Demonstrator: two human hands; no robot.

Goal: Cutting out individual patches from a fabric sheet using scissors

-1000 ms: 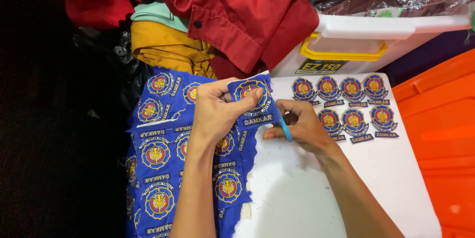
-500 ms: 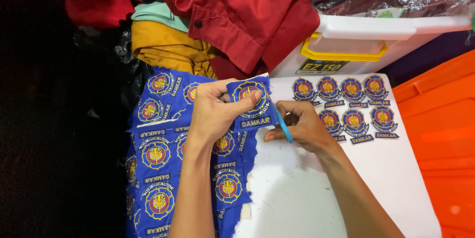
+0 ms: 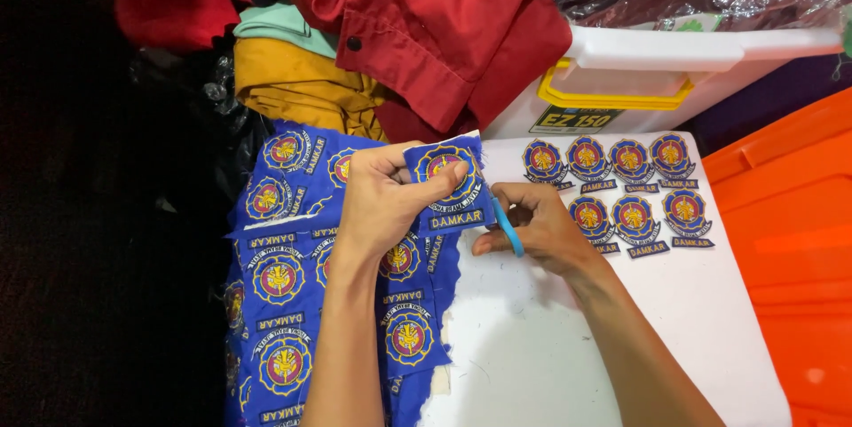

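White flat bench [image 3: 568,347]: under both hands. Blue fabric sheet of embroidered round badges [image 3: 293,276]: beneath left hand [image 3: 382,205], which pinches one uncut blue badge piece [image 3: 446,180]. Trimmed badges [image 3: 621,187]: beyond right hand [image 3: 532,227], closed on blue-handled scissors [image 3: 508,227]. Step: trimming; blades need aligning along badge edge.

Bare white board [image 3: 568,347] below; cut badges [image 3: 621,187] crowd top-right.
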